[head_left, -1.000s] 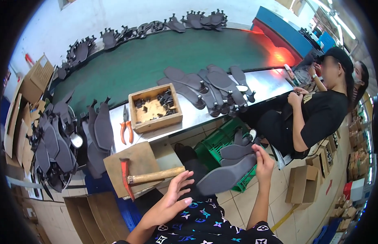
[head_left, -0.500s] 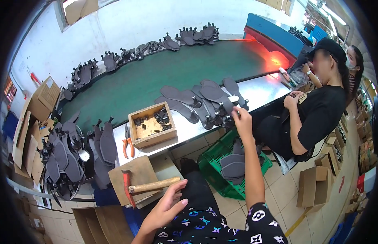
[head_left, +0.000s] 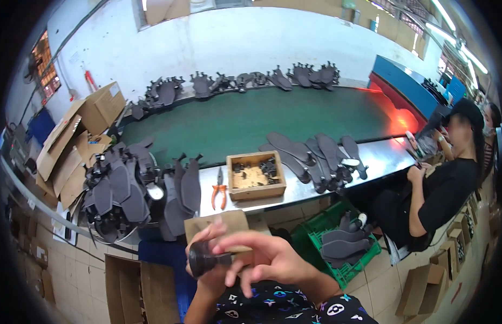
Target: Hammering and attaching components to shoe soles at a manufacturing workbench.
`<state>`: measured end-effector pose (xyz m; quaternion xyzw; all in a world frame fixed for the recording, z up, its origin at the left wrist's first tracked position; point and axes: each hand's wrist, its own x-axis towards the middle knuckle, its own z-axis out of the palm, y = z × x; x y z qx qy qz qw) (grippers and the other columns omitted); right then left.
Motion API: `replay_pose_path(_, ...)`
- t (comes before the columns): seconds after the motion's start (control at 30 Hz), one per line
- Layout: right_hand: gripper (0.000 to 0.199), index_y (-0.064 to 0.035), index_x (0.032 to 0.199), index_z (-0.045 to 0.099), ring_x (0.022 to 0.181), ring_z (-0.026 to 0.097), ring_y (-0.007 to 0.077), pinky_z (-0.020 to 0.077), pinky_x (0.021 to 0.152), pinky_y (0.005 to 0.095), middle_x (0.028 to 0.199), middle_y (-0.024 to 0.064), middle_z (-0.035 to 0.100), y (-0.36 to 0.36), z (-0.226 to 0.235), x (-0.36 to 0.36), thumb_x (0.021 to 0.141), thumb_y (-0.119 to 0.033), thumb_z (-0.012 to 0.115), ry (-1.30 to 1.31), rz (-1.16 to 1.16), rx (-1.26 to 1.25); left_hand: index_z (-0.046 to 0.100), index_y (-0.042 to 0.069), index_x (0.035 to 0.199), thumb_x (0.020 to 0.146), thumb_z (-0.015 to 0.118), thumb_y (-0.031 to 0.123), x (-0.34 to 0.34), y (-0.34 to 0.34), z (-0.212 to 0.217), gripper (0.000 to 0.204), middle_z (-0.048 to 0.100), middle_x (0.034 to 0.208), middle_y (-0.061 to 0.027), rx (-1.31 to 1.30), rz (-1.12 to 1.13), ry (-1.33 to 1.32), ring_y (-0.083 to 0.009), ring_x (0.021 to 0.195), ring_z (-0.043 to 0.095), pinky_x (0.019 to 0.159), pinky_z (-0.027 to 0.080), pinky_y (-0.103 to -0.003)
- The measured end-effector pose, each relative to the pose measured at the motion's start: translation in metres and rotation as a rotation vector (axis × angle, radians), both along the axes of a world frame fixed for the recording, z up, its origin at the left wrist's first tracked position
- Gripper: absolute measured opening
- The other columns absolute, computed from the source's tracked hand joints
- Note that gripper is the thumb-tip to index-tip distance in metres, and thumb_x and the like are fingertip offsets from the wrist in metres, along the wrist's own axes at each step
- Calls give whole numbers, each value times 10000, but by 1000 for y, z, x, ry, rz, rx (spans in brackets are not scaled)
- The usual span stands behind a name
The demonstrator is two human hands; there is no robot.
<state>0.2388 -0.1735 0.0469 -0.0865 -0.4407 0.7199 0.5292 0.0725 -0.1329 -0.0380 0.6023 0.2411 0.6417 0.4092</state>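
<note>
In front of my body, my left hand [head_left: 208,278] is closed around a dark heeled shoe sole [head_left: 201,260], seen end-on with its heel pointing right. Beside that heel, my right hand [head_left: 272,256] has its fingers spread and slightly blurred; nothing shows in its grasp. Both hands cover most of a brown board [head_left: 232,220]. Just beyond is a wooden box [head_left: 256,193] holding small black pieces, with orange-handled pliers [head_left: 219,196] to its left. Several grey heeled soles [head_left: 329,154] lie right of the box on the metal ledge.
A green conveyor belt [head_left: 218,129] runs behind the ledge. More soles heap at left [head_left: 121,186]. A green crate [head_left: 345,272] of soles stands at lower right, near a seated co-worker [head_left: 445,181]. An open cardboard box [head_left: 154,291] sits at lower left.
My right hand has come back from the soles on the ledge to meet my left hand. A heeled sole is now in my left hand. The hammer has gone from sight. The view has shifted.
</note>
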Motion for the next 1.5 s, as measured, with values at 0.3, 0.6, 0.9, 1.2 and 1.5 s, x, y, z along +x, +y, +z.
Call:
replay_pose_path(0.3,677,-152,1363,488,876,671,394,555,726,481,1156,208,602,-21,-167,27,750,-192,772,-1728,-667,154,267,55,1404,1000,590,304,-58,7,33,575,666,983,-199,-413,123,39,-259,752,709,617,601,-343)
replay_pose_path(0.6,187,-22,824,644,477,540,105,415,456,287,527,15,528,-173,-244,101,887,-189,701,-1119,-1118,-425,377,-80,1411,875,709,198,-6,78,-29,689,335,1489,-283,-12,539,1196,-481,1409,258,1136,244,-545)
replay_pose_path(0.9,221,-5,870,527,318,348,70,283,312,260,498,-7,428,-146,-213,98,955,-166,652,-344,-1242,-830,616,-13,1013,866,597,60,161,221,-33,166,658,985,-220,488,-206,1295,-403,962,634,811,504,-476)
replay_pose_path(1.2,188,18,860,603,349,402,64,308,338,238,532,-8,491,-91,-164,102,933,-136,682,-404,-1161,-621,700,-55,1052,779,698,-11,158,245,-27,276,723,831,-179,167,-355,1056,-251,789,726,683,553,-348)
replay_pose_path(1.5,287,-27,1136,659,634,594,61,419,461,193,907,62,708,-33,-75,106,894,-154,748,-474,-1024,-83,685,-37,1036,898,703,41,90,74,89,159,704,814,-103,-464,-518,210,-169,715,700,559,523,-251)
